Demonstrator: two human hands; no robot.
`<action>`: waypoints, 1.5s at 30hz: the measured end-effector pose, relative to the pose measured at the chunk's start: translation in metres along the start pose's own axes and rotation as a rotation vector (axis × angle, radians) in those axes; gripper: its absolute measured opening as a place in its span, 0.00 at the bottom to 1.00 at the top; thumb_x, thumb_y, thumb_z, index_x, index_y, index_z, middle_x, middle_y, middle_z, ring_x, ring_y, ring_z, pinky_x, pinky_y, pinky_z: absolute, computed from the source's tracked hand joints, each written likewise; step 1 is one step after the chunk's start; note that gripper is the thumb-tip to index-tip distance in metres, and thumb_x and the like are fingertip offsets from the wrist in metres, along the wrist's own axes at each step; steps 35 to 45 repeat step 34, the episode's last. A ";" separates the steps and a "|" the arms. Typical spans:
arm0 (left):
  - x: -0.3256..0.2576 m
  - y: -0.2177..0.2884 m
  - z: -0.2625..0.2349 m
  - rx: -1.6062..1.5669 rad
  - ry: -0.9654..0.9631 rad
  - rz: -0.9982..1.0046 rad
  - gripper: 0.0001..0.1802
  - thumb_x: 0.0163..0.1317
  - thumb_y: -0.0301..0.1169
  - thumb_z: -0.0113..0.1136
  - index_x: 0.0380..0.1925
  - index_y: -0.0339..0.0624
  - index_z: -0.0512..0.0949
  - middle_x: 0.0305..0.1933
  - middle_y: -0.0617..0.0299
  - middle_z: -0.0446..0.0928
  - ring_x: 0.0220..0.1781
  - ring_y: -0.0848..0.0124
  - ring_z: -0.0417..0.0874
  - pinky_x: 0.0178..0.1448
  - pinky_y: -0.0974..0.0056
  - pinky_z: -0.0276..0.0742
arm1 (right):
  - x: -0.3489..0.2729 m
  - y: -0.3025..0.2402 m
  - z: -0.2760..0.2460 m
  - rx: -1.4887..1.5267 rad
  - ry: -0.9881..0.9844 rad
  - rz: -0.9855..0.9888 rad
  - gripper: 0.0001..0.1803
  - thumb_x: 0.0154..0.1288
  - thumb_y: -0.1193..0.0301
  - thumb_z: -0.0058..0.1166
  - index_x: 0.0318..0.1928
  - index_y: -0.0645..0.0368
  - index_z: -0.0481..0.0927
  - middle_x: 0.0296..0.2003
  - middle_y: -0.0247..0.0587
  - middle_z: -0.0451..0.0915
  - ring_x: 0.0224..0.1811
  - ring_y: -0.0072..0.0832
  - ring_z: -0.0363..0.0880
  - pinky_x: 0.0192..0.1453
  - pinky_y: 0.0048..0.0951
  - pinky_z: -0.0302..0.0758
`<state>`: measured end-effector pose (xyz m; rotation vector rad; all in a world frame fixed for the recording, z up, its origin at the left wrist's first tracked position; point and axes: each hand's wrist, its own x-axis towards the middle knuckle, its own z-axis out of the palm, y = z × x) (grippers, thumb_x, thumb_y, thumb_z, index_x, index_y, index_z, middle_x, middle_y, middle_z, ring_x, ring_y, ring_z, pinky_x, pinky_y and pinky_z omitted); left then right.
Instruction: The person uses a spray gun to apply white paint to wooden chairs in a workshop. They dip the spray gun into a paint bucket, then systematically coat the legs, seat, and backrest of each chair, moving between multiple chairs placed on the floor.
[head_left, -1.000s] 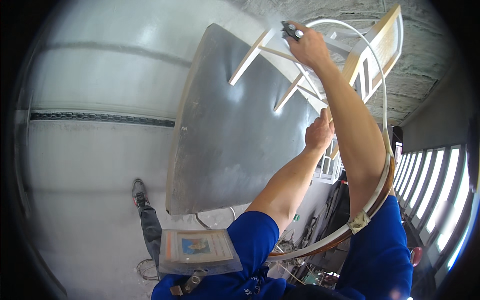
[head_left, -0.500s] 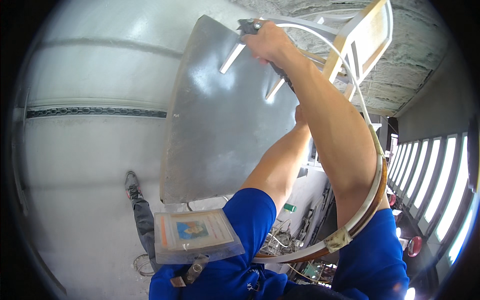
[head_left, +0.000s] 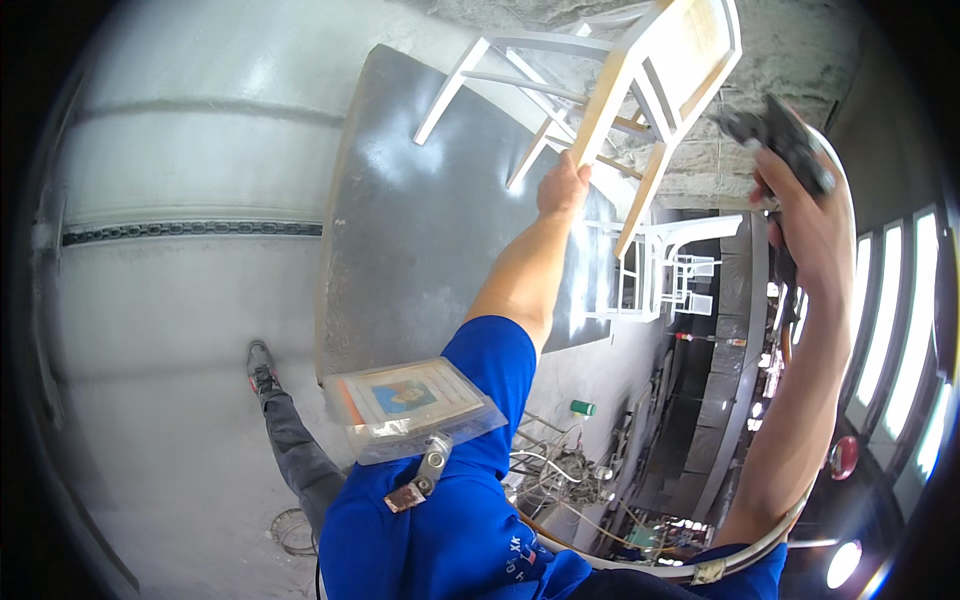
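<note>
Presently: left hand [head_left: 563, 188] clamps wooden chair [head_left: 650, 80] frame; right hand [head_left: 810, 215] grips dark spray tool [head_left: 775, 135]. Steady chair, aim squarely.

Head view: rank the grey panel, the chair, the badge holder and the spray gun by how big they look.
1. Grey panel
2. Chair
3. Badge holder, though it hangs close to the camera, so its true size is unsure
4. Spray gun, in the right hand
</note>
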<state>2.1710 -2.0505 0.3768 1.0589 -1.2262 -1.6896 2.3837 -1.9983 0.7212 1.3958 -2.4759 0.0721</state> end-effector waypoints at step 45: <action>-0.123 -0.366 -0.045 0.794 0.028 -0.073 0.42 0.73 0.45 0.59 0.75 0.32 0.52 0.72 0.35 0.69 0.72 0.43 0.73 0.73 0.47 0.71 | -0.414 0.584 0.088 0.994 -0.062 0.792 0.49 0.66 0.37 0.59 0.77 0.56 0.66 0.28 0.37 0.81 0.17 0.14 0.70 0.22 0.18 0.67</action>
